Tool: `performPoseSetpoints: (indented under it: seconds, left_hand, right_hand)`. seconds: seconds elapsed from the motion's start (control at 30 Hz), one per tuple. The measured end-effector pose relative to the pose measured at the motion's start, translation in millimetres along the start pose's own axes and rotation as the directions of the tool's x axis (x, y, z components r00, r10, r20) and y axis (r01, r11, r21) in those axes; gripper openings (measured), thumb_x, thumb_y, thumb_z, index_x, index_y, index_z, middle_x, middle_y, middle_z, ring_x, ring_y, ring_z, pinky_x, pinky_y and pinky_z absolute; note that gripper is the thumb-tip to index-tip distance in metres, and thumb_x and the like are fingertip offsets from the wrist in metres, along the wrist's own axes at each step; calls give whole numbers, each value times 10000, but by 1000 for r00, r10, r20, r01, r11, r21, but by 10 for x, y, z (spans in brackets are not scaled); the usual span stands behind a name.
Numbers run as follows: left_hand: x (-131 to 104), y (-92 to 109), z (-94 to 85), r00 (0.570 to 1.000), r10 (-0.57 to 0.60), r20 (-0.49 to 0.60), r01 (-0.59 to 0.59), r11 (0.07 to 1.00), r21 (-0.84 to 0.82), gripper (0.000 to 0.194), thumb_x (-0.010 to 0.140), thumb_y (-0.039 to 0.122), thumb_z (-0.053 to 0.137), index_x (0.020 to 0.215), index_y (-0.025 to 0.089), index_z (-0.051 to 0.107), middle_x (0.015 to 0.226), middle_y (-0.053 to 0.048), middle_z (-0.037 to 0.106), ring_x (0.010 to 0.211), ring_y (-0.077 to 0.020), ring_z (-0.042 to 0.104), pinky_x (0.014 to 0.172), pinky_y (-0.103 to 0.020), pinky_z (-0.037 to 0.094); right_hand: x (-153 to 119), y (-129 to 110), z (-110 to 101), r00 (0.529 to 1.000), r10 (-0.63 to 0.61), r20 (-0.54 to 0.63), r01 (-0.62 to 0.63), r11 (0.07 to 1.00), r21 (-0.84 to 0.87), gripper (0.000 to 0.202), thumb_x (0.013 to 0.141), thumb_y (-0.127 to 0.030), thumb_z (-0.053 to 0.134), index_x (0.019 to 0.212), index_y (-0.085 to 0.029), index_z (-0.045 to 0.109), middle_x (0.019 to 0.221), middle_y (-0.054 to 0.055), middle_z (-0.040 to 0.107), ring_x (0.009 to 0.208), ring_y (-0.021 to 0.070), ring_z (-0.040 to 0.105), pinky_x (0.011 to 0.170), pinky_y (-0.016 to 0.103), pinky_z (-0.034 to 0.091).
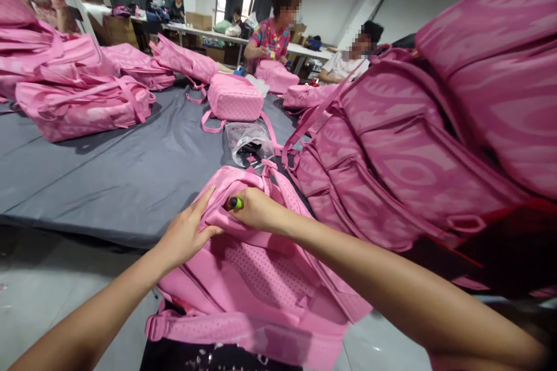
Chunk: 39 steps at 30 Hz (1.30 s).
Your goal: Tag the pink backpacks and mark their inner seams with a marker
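Note:
A pink backpack [261,266] lies before me, over the table's front edge, with its dotted back panel and straps facing up. My left hand [187,232] grips the fabric at its upper left, thumb and fingers on either side of a fold. In my right hand [252,208] is a tool with a black and green handle [236,203], held at the backpack's upper part. The far end of the tool is hidden. Just beyond the backpack sits a clear plastic bag [250,142] with small black parts inside.
Pink backpacks [87,104] are piled at the left of the grey-covered table [130,171]. A tall stack of backpacks [404,156] crowds the right side. Another pink bag [235,98] stands beyond the plastic bag. Several people are at tables farther back.

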State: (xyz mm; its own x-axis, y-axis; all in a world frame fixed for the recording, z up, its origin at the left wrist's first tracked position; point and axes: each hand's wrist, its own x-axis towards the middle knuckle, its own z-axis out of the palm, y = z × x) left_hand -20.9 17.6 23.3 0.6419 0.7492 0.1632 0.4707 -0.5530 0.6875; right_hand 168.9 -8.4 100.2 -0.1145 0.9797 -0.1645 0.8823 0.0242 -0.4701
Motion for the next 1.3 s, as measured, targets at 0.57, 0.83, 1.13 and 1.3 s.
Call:
performPoseSetpoints:
  seconds: [0.57, 0.83, 1.13, 1.3]
  left_hand:
    - [-29, -74, 9, 1000, 20, -4, -20, 997, -80, 830, 873, 360, 593, 1549, 296, 116, 1455, -75, 501, 1299, -255, 524, 1052, -385, 453]
    - [-27, 35, -2, 991, -130, 36, 133, 988, -81, 898, 844, 514, 591, 1553, 298, 83, 1496, -87, 444, 1266, -321, 546, 1026, -429, 447]
    - [-186, 394, -187, 986, -136, 95, 156, 955, -251, 530, 777, 355, 595, 1280, 187, 610, 1144, -59, 718, 1042, -273, 666, 911, -351, 517]
    - [-62, 1212, -975, 973, 227, -25, -229, 971, -67, 539, 665, 124, 456, 1095, 325, 712, 960, 63, 748, 846, -205, 705, 774, -298, 558]
  right_hand:
    - [-164, 115, 80, 944, -327, -52, 310, 929, -204, 190, 835, -128, 608, 1003, -175, 683, 936, 38, 705, 771, 141, 635, 624, 224, 400]
    - [-914, 754, -216, 993, -17, 117, 85, 793, -604, 232, 821, -20, 494, 971, -104, 650, 1007, 153, 661, 878, 234, 657, 711, 304, 481]
    - [-1490, 634, 92, 825, 306, 474, -484, 816, 315, 230, 728, -120, 548, 925, -143, 663, 658, -11, 628, 475, 87, 550, 439, 164, 380]
    - [-1803, 372, -321, 875, 376, 304, -454, 854, 253, 281, 715, -244, 658, 987, -238, 731, 933, 39, 717, 712, 151, 636, 610, 215, 484]
